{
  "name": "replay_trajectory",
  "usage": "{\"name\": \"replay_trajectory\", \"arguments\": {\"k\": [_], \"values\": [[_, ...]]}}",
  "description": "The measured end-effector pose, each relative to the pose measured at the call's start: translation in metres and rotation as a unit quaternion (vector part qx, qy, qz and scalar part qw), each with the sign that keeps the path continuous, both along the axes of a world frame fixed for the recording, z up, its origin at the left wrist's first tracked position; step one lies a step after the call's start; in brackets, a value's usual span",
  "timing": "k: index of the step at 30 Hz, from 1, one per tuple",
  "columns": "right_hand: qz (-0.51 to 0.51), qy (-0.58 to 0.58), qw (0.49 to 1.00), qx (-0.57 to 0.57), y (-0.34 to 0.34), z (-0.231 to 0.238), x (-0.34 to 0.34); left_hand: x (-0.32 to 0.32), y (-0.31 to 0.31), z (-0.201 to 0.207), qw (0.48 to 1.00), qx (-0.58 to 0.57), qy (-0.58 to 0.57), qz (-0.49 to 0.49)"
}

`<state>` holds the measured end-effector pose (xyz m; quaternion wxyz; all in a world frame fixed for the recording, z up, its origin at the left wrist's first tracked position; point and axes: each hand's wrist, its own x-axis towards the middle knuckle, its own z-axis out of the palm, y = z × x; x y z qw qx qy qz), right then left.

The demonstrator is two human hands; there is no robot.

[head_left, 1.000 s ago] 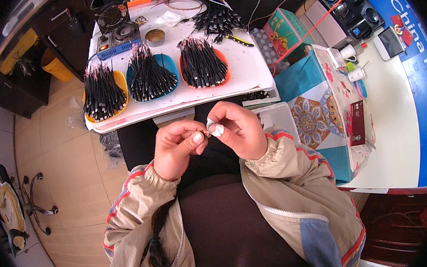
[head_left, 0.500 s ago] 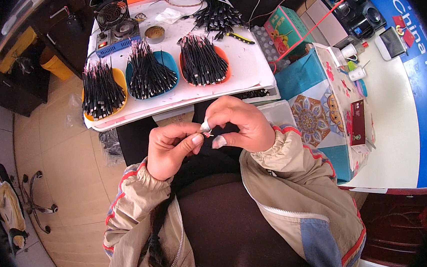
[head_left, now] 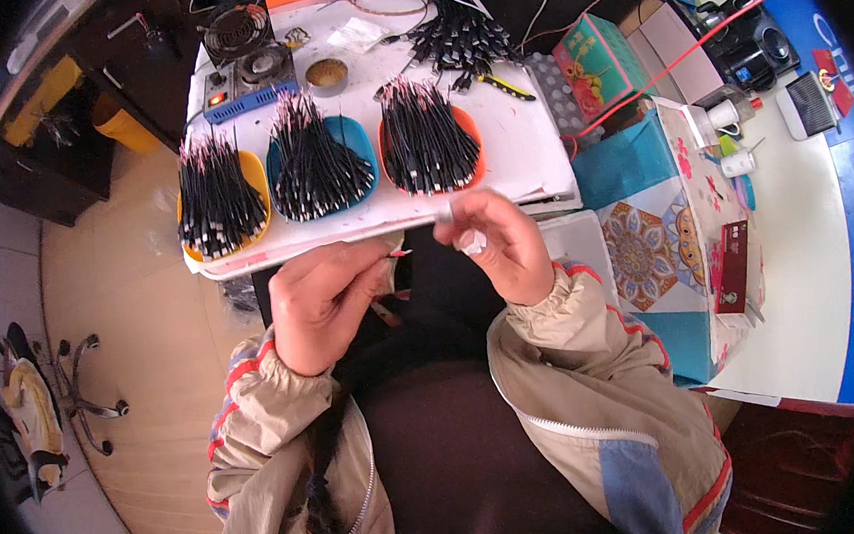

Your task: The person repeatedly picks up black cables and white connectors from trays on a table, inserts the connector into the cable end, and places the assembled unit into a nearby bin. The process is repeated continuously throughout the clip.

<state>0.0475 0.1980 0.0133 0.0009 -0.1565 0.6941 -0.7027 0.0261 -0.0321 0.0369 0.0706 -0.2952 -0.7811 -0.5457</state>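
Note:
My left hand (head_left: 321, 300) is pinched closed in front of the table's near edge, and a short red wire end (head_left: 401, 253) pokes out past its fingertips. The rest of that cable is hidden by the hand. To the right of it, my right hand (head_left: 508, 253) is raised with thumb and forefinger apart and nothing visible between them. White tape wraps its thumb, and its fingertips are blurred. Beyond the hands, black cables with metal plugs and pinkish wire ends fill a yellow tray (head_left: 257, 176), a blue tray (head_left: 365, 143) and an orange tray (head_left: 472, 128).
Behind the trays are a blue-fronted device with a fan (head_left: 251, 98), a round tin (head_left: 327, 75) and yellow-handled pliers (head_left: 508, 87). More black cables (head_left: 449, 39) lie at the back. On the right stands a cloth-covered cabinet (head_left: 630, 166); a wheeled chair base (head_left: 91, 394) is at the left.
My hands have parted: the right has drawn away from the red wires, and the left has shifted slightly left. The whole view has tilted, with the table appearing lower and further right.

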Motion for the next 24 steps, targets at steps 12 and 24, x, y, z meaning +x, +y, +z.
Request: {"name": "replay_trajectory", "arguments": {"k": [12, 24], "values": [[0.030, 0.111, 0.938, 0.326, 0.025, -0.115, 0.007, -0.194, 0.000, 0.014, 0.875, -0.402, 0.270, 0.001], [-0.004, 0.122, 0.937, 0.327, 0.023, -0.134, -0.004, -0.304, 0.042, -0.062, 0.820, -0.547, 0.168, -0.025]]}}
